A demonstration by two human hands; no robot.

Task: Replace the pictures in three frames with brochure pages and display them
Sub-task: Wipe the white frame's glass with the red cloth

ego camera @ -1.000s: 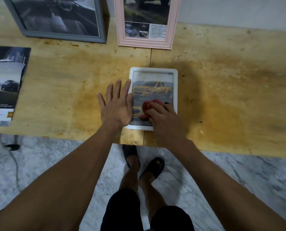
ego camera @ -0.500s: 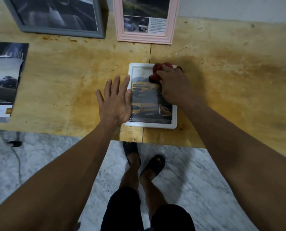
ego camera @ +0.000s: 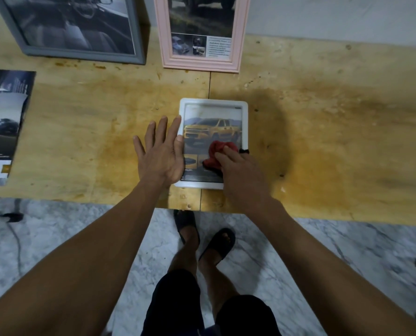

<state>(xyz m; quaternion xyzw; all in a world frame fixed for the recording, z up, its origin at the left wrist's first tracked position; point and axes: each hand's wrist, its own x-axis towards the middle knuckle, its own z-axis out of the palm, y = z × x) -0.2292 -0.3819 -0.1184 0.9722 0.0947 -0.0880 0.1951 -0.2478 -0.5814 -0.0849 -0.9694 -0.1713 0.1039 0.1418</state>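
While the flat left hand [ego camera: 162, 154] steadies a white frame [ego camera: 244, 122], the right hand [ego camera: 241, 166] apparently clutches a red cloth [ego camera: 218, 154] on stained plywood [ego camera: 323, 132]

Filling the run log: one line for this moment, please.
phase: wiping glass | left hand: flat, steadying white frame | right hand: rubbing red cloth on frame front | grey frame, pink frame: standing

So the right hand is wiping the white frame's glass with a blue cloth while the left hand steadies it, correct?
Not quite: the head view shows the cloth is red. The right hand does wipe the white frame, the left hand flat against its edge.
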